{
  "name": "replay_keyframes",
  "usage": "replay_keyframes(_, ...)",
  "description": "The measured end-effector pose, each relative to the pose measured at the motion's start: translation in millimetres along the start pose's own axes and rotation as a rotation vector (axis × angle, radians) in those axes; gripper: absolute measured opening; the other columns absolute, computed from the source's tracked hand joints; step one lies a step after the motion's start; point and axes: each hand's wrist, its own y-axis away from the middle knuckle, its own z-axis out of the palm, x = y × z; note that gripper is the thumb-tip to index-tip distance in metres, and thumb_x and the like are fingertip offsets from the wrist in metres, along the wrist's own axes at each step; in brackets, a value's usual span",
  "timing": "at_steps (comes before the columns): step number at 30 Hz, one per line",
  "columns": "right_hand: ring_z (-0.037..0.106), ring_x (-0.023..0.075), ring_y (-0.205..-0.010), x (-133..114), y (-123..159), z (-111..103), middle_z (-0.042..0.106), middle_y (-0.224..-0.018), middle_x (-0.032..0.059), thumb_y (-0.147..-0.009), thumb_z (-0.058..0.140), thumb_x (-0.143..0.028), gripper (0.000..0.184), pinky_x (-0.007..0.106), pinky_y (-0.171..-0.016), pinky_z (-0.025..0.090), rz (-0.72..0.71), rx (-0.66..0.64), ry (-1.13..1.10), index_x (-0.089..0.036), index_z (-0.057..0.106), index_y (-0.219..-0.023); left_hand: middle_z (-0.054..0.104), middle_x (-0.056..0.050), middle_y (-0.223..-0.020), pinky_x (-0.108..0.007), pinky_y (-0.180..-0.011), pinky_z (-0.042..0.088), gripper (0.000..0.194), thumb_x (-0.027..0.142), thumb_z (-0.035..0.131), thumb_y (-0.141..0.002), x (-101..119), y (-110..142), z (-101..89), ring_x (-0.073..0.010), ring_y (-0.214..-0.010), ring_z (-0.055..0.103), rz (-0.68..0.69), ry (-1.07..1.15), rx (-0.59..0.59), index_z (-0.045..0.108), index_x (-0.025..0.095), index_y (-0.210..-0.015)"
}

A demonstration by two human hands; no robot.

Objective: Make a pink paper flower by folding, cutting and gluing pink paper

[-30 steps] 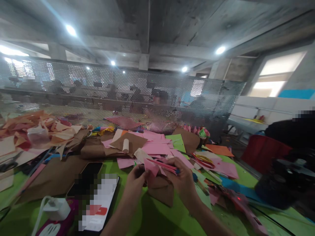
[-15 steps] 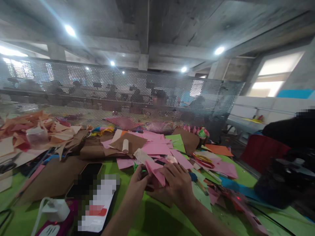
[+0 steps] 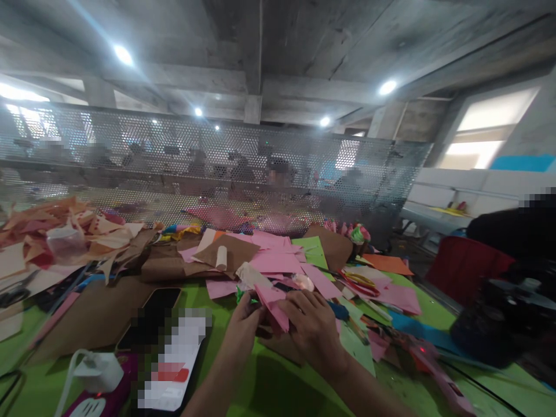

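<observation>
Between my two hands is a folded piece of pink paper point(image 3: 273, 302), tilted, its point toward me. My left hand point(image 3: 245, 318) grips its left side with curled fingers; a bit of green point(image 3: 240, 294) shows by the fingertips. My right hand point(image 3: 315, 324) is closed on the paper's right edge, back of the hand up. The fingertips of both hands are partly hidden behind the paper. Just beyond it lie a crumpled cream-coloured piece point(image 3: 248, 274) and pink sheets point(image 3: 278, 260).
At left are two phones point(image 3: 178, 365), a white plug point(image 3: 98, 370) on a power strip and scissors point(image 3: 15, 292). Red-and-yellow-handled scissors point(image 3: 362, 284) and a pink glue gun point(image 3: 438, 370) with a cord lie right. A perforated metal screen point(image 3: 217, 168) stands behind; a person point(image 3: 512, 231) sits at far right.
My right hand has shifted very slightly left along the paper, and the paper's folded tip has turned a little. My left hand stays nearly still.
</observation>
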Motion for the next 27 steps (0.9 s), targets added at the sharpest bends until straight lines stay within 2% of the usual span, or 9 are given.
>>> replay_keyframes(3, 0.054, 0.0225, -0.079, 0, 1, 1, 0.063, -0.083, 0.0075, -0.093, 0.044, -0.017, 0.02, 0.035, -0.071, 0.035, -0.001, -0.005, 0.006, -0.018, 0.062, -0.086, 0.067, 0.002, -0.071, -0.022, -0.05, 0.047, 0.029, 0.027, 0.066, -0.069, 1, 2, 0.6, -0.0132, -0.053, 0.062, 0.004, -0.006, 0.007, 0.059, 0.019, -0.096)
replay_keyframes(7, 0.054, 0.0224, -0.078, -1, 0, 1, 0.063, -0.082, 0.0073, -0.093, 0.042, -0.016, 0.023, 0.035, -0.07, 0.035, -0.007, 0.004, 0.009, -0.018, 0.062, -0.085, 0.064, 0.003, -0.065, -0.023, -0.052, 0.047, 0.027, 0.029, 0.062, -0.074, 1, 3, 0.3, -0.0137, -0.053, 0.061, 0.008, -0.024, -0.003, 0.058, 0.019, -0.099)
replay_keyframes(12, 0.054, 0.0223, -0.077, -2, -1, 1, 0.064, -0.081, 0.0075, -0.094, 0.04, -0.019, 0.025, 0.035, -0.069, 0.035, -0.013, 0.017, 0.026, -0.018, 0.062, -0.083, 0.061, 0.003, -0.064, -0.022, -0.052, 0.047, 0.03, 0.034, 0.065, -0.076, 0, 4, -0.7, -0.0125, -0.054, 0.059, 0.016, -0.013, 0.024, 0.058, 0.019, -0.102)
replay_keyframes(19, 0.054, 0.022, -0.077, -1, 1, 2, 0.064, -0.082, 0.0073, -0.093, 0.043, -0.017, 0.021, 0.035, -0.069, 0.036, -0.045, 0.014, 0.053, -0.018, 0.061, -0.084, 0.063, 0.003, -0.065, -0.024, -0.05, 0.05, 0.038, 0.047, 0.072, -0.071, -6, -3, -1.3, -0.0128, -0.051, 0.059, 0.044, -0.074, 0.043, 0.058, 0.019, -0.093)
replay_keyframes(25, 0.056, 0.0225, -0.079, -2, 3, 4, 0.065, -0.084, 0.0072, -0.087, 0.053, -0.021, 0.01, 0.035, -0.071, 0.04, -0.033, -0.04, 0.012, -0.019, 0.063, -0.087, 0.063, 0.003, -0.064, -0.023, -0.051, 0.05, 0.041, 0.044, 0.077, -0.066, -9, -7, -2.2, -0.0123, -0.053, 0.059, 0.069, -0.051, 0.052, 0.059, 0.018, -0.092)
replay_keyframes(27, 0.057, 0.0226, -0.08, -3, 3, 2, 0.065, -0.086, 0.0068, -0.085, 0.054, -0.017, 0.01, 0.035, -0.071, 0.041, -0.001, -0.066, -0.045, -0.02, 0.063, -0.09, 0.066, 0.001, -0.066, -0.024, -0.052, 0.051, 0.041, 0.042, 0.077, -0.067, -9, -7, -3.2, -0.0139, -0.056, 0.061, 0.074, -0.046, 0.065, 0.059, 0.018, -0.094)
